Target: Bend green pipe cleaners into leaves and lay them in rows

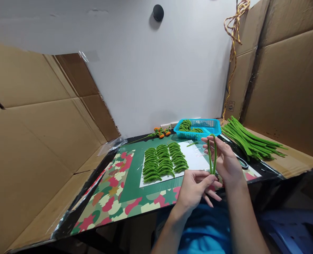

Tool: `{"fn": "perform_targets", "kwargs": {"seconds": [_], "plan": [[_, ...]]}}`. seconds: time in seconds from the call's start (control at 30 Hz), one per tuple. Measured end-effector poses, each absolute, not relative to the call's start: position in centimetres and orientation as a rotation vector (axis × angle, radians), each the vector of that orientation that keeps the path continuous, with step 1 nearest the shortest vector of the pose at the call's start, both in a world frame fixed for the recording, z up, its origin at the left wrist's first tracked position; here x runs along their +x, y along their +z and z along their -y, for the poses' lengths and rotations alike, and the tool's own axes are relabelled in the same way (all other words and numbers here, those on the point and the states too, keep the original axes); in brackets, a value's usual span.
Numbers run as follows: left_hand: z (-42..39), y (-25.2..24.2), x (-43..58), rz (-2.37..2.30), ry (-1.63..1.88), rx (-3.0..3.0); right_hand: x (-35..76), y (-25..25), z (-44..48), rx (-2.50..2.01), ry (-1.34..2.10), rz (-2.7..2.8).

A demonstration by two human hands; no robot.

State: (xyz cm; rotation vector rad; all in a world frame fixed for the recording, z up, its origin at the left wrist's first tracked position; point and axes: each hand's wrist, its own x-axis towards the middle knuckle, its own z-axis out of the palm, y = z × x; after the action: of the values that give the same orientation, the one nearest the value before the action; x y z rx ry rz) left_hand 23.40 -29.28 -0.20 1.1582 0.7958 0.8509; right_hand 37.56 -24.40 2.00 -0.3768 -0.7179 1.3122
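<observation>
Left hand (196, 188) pinches base of fuzzy green stem (215, 153) — right hand (227, 157), half-curled, holds its bent top, near white sheet (194, 158).

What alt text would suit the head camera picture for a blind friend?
A left hand pinches the lower ends of a green strip bent into a narrow loop; the right hand is at its upper part. Beyond, three columns of curved green pieces lie on a white sheet, near a blue basket and loose green stems.

The left hand (193, 187) pinches below the upright, loosely curled right hand (228, 160).
</observation>
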Motion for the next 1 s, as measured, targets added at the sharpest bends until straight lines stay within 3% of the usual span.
{"fn": "perform_targets", "kwargs": {"seconds": [0.4,1.0], "plan": [[29.2,-0.6,23.1,-0.775,0.832,1.218,38.6,2.6,23.9,-0.283,1.488,0.121],[29.3,-0.4,23.1,-0.798,0.782,1.262,38.4,2.8,23.7,-0.329,1.385,0.127]]}}
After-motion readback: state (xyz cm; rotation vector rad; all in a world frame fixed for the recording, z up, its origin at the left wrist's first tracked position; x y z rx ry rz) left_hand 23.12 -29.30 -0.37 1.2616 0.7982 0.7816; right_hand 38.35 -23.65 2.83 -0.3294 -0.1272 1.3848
